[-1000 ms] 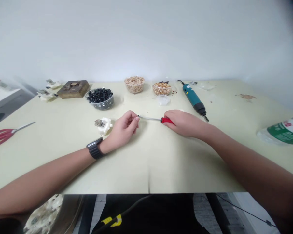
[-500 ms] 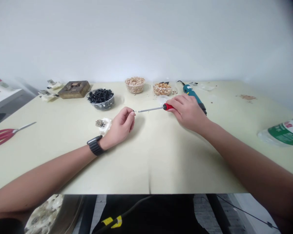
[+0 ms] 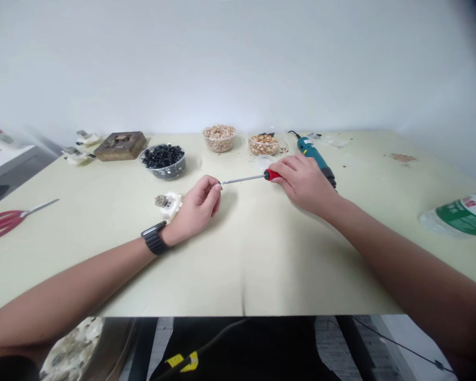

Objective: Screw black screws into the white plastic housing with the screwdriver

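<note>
Screwdriver [image 3: 244, 180] and left hand [image 3: 198, 206] have come together since half a second ago: the gap then between the tip and the left fingertips is now closed, or nearly so. Bowls, fittings and tools lie where they lay.

Head view: the right hand [image 3: 307, 182] is wrapped about the red handle, fingers closed, with the shaft pointing left and nearly level above the surface [image 3: 281, 275]. The left hand has thumb and forefinger pinched on a small piece [image 3: 220, 183], dark in part, at the screwdriver's tip; its shape is too small to make out, and whether the tip has seated in it I cannot tell.

As for progress, I judge this a step just under way: tip and piece are lined up, but nothing shows them fixed to anything. A white fitting [image 3: 173, 205] with a grey metal part lies just beside the left wrist, in neither hand. Further back, a bowl [image 3: 165, 172] is heaped with black pieces, and two tubs, one of pale bits [image 3: 219, 131] and one of orange-brown bits [image 3: 264, 145], are well filled. The teal power tool [image 3: 312, 154] lies behind the right hand, unheld.
</note>
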Demonstrator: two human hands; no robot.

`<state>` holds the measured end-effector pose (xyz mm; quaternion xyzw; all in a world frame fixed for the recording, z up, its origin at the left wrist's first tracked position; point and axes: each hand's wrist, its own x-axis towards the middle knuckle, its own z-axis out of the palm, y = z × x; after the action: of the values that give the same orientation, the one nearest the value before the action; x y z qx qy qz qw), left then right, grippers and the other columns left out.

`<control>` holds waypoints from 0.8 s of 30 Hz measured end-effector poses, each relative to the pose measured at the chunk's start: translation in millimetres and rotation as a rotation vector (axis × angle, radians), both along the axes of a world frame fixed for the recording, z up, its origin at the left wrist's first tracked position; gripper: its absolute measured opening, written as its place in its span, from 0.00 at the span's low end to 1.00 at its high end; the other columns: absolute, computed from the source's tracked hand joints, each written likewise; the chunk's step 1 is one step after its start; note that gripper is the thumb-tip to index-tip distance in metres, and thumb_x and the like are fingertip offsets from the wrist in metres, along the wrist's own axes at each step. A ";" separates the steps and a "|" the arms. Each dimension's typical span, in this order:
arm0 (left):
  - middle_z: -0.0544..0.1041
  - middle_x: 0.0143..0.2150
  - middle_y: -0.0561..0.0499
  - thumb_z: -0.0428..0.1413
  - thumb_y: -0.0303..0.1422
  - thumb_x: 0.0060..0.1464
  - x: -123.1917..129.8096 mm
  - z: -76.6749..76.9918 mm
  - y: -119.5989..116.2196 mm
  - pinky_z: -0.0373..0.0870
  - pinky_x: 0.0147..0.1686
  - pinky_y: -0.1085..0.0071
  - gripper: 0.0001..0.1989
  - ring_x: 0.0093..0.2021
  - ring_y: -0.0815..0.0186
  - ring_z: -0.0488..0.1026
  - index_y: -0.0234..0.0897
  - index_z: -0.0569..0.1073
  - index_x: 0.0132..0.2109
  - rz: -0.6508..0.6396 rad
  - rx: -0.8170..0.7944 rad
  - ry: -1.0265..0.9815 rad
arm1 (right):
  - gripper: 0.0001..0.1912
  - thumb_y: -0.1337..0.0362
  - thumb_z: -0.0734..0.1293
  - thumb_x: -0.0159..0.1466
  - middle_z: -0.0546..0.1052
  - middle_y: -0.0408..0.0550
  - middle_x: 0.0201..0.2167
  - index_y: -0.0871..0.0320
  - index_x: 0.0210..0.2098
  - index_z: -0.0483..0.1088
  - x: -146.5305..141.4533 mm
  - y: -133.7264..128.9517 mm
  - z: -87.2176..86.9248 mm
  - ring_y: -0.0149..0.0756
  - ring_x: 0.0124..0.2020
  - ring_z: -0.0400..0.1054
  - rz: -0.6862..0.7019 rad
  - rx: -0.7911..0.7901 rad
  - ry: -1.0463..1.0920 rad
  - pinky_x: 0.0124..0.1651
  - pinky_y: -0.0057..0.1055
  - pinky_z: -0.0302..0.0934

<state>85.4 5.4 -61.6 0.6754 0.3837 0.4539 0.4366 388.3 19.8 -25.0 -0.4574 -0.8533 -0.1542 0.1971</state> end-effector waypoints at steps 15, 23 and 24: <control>0.69 0.29 0.54 0.53 0.50 0.71 -4.8 0.8 6.7 0.63 0.25 0.72 0.18 0.26 0.70 0.66 0.40 0.67 0.42 -0.002 0.029 0.058 | 0.16 0.56 0.64 0.73 0.77 0.56 0.47 0.59 0.55 0.69 6.1 0.2 2.2 0.48 0.47 0.71 0.043 -0.173 0.058 0.49 0.40 0.62; 0.70 0.30 0.54 0.53 0.49 0.71 -6.4 1.9 10.1 0.64 0.27 0.72 0.17 0.27 0.70 0.66 0.40 0.67 0.42 0.002 0.016 0.058 | 0.13 0.55 0.62 0.75 0.79 0.53 0.47 0.56 0.50 0.72 6.2 -3.4 8.3 0.45 0.48 0.73 0.101 -0.214 0.111 0.48 0.38 0.64; 0.70 0.30 0.54 0.54 0.49 0.71 -6.7 1.7 10.9 0.64 0.27 0.72 0.17 0.27 0.70 0.66 0.40 0.67 0.42 0.001 0.016 0.057 | 0.14 0.55 0.61 0.76 0.79 0.53 0.47 0.56 0.50 0.72 6.1 -3.3 8.5 0.45 0.48 0.73 0.118 -0.225 0.126 0.49 0.38 0.64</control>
<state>78.7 16.2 -59.9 0.6914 0.3925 0.4378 0.4198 394.4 16.5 -16.5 -0.4344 -0.8766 -0.0168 0.2064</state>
